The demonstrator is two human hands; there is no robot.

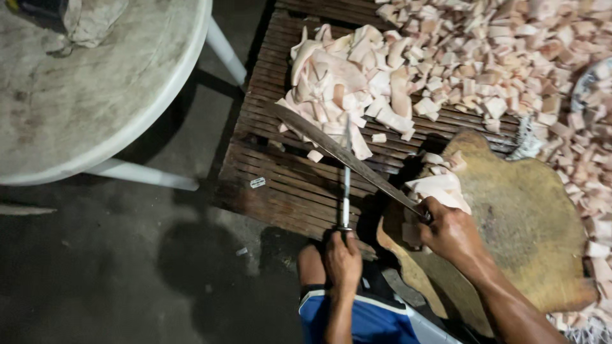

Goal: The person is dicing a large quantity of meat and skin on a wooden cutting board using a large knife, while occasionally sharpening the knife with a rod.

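My right hand (449,232) grips the handle of a long, broad knife (331,145) whose blade reaches up and left across the slatted wooden platform (280,185). My left hand (343,261) holds a thin steel rod (346,185) upright, its tip crossing the blade near the middle. The blade lies against the rod. A heap of pale meat strips (347,79) sits just beyond the blade. A few pale strips (440,188) lie on a worn wooden chopping board (529,223) beside my right hand.
Several small pale meat cubes (503,51) cover the platform's far right side. A round white plastic table (83,95) stands at the left, with a crumpled cloth (86,25) on it. Dark concrete floor (127,274) lies below. My knee and blue shorts (370,318) show at the bottom.
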